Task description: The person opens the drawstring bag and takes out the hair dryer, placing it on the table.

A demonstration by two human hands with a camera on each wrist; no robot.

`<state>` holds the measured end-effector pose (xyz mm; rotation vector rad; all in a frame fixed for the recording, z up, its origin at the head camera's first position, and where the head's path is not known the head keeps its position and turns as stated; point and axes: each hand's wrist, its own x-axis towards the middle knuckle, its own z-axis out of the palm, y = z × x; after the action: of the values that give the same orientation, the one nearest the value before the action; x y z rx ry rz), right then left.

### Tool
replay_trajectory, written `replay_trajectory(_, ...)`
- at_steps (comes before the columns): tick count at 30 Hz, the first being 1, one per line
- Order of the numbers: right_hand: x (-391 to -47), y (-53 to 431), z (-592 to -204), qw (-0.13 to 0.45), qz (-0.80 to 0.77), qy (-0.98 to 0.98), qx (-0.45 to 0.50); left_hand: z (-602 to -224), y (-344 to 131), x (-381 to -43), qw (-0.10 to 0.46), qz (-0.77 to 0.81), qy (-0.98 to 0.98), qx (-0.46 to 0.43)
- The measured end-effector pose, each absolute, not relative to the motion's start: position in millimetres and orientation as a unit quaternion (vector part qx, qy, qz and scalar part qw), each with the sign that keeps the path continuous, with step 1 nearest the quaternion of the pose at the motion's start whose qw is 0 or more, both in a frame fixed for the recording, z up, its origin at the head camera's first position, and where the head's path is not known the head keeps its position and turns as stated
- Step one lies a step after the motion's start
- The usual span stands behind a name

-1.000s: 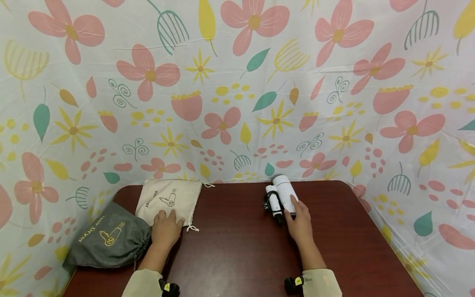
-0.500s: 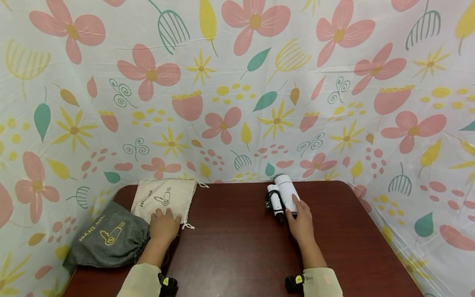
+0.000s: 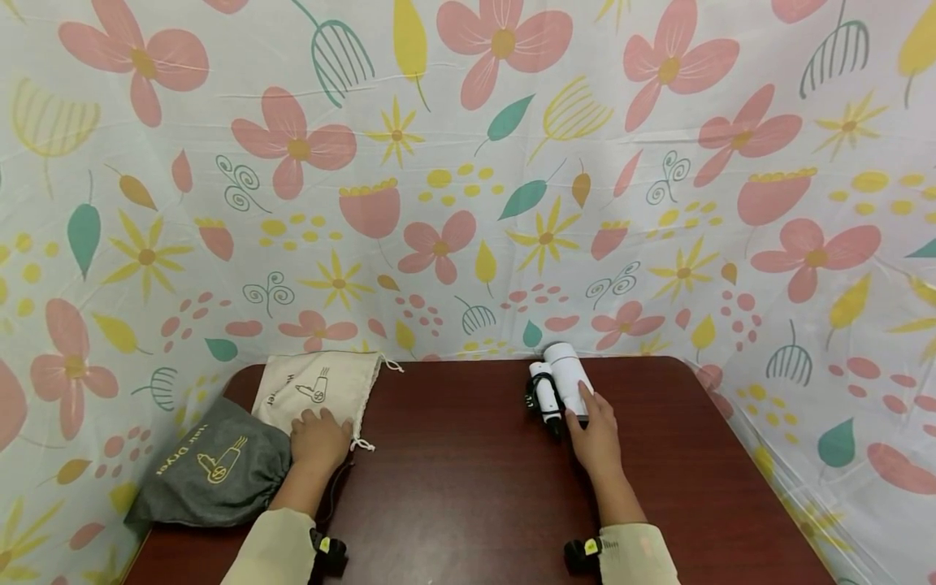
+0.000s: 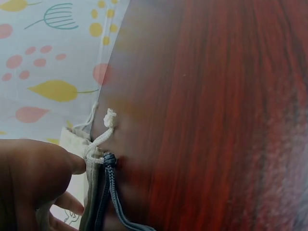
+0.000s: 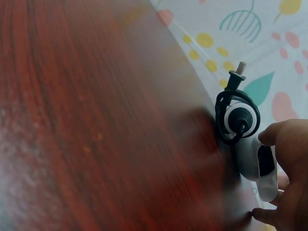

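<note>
A cream drawstring bag (image 3: 292,382) printed with a hair dryer lies flat at the back left. My left hand (image 3: 320,440) grips its near right corner, the thumb by the knotted white cord (image 4: 109,120). Dark cloth with a blue-grey cord (image 4: 114,192) shows under that corner. On the back right lies a folded white hair dryer (image 3: 566,374), its black cord wound round the handle. My right hand (image 3: 595,435) holds the near end of its barrel, thumb on the left and fingers on the right. The palm-side contact is partly hidden.
A full grey drawstring bag (image 3: 215,471) lettered "Hair Dryer" sits left of my left forearm. The dryer's plug (image 5: 235,79) sticks out beside the coiled cord. A flowered curtain (image 3: 468,162) rises behind the reddish-brown table (image 3: 453,487).
My left hand and the cream bag have slid left, toward the grey bag. The hair dryer and my right hand have shifted slightly to the right.
</note>
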<state>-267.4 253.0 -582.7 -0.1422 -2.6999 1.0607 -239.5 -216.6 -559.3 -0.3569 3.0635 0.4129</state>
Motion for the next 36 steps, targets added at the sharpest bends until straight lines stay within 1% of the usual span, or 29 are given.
replay_trajectory(4,-269,254,-583,0.117,0.364,-0.923,-0.051,-556,-217,-241,0.027,0.127,0.984,-0.119)
replay_trajectory(19,-273,258,-583,0.125,0.358,-0.924,-0.049,-549,-222,-257,0.100,0.107,0.979,-0.143)
replay_trajectory(25,-273,259,-580,0.122,0.361,-0.923,-0.056,-544,-228,-261,0.119,0.141,0.968,-0.171)
replay_trajectory(28,-274,261,-579,0.115,0.359,-0.924,-0.058,-540,-231,-263,0.137,0.130,0.969,-0.159)
replay_trajectory(31,-275,263,-580,0.114,0.355,-0.926,-0.058,-538,-236,-265,0.159,0.082,0.976,-0.122)
replay_trajectory(34,-276,266,-580,0.118,0.352,-0.927,-0.058,-538,-240,-267,0.170,0.051,0.979,-0.101)
replay_trajectory(36,-276,267,-580,0.118,0.350,-0.927,-0.058,-540,-244,-269,0.170,0.051,0.979,-0.106)
